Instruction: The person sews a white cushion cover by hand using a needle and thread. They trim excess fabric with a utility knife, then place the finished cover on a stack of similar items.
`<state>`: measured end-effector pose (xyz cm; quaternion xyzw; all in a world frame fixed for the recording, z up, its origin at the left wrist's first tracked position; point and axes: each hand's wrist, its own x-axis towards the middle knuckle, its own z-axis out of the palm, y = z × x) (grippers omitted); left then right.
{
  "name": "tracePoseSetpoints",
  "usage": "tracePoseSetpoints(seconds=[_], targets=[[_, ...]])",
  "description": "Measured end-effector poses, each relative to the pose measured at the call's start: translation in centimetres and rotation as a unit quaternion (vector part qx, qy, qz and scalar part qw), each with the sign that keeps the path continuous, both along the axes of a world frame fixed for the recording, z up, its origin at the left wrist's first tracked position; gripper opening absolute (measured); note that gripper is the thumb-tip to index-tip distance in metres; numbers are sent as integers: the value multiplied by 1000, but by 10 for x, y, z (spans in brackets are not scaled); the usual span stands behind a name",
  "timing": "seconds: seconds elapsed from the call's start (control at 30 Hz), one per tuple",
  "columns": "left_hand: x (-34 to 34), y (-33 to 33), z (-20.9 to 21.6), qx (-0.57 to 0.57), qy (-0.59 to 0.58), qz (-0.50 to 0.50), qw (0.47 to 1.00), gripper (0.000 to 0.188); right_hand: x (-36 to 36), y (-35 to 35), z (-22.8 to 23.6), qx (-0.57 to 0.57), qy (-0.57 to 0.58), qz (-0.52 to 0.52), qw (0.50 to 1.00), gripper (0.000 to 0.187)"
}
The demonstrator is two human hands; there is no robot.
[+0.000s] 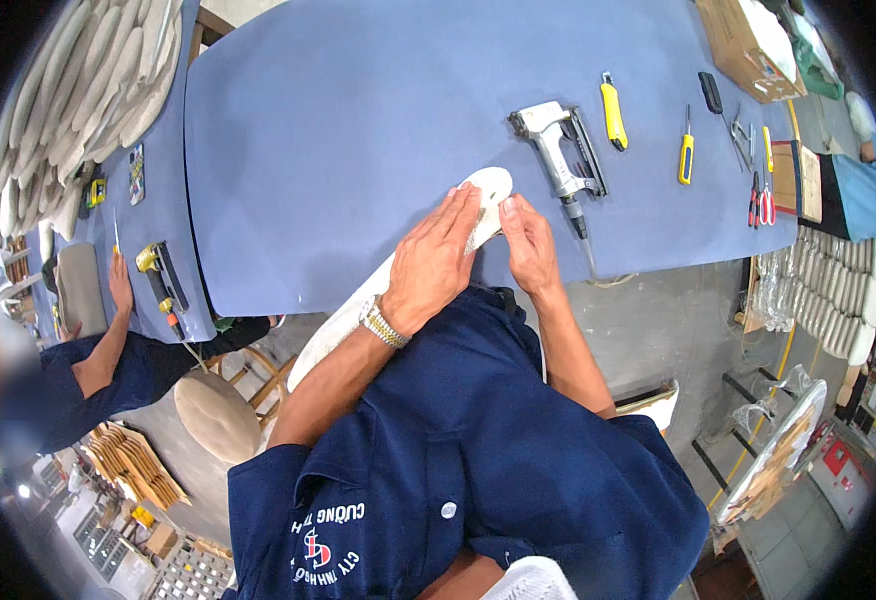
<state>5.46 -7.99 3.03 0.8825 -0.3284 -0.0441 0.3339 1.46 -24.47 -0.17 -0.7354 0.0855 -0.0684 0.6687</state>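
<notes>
A long, narrow, off-white padded piece [346, 322] runs slantwise over the near edge of the blue table, its rounded end on the tabletop. A small dark hole shows near that end. Across the piece lies my left hand [431, 262], fingers together and bent over it, holding it; a metal watch is on that wrist. My right hand [530, 245] is closed at the right edge of the same end, thumb up against the pale cover. Its other fingers curl underneath, partly hidden. Just beyond my right hand a silver staple gun [555, 150] lies on its side, hose attached.
On the blue table [328, 130] lie a yellow utility knife [613, 115], a yellow-handled screwdriver [686, 160] and red-handled cutters [767, 207]. A cardboard box [748, 50] stands far right. At left, a co-worker's hand [120, 283] is near another staple gun [163, 275] and stacked pads [88, 80].
</notes>
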Motion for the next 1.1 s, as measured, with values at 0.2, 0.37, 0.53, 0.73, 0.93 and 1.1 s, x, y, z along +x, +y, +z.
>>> tracePoseSetpoints(seconds=[0.2,0.37,0.53,0.73,0.93,1.1], targets=[[-1,-1,-7,23,-8,-16,1000,65,0,0,8,-69,91,30,993,31],[0,-8,-4,17,15,-2,1000,68,-4,-8,-29,43,17,28,999,29],[-1,4,8,-27,100,-6,995,66,-8,-14,-39,94,13,36,995,32],[-24,135,25,-49,415,51,907,38,-11,-22,-38,93,12,47,994,33],[-137,320,-67,-13,478,383,790,50,-9,-24,-42,115,15,65,991,33],[-181,264,-75,-419,511,463,591,61,3,-16,-26,130,4,97,987,32]])
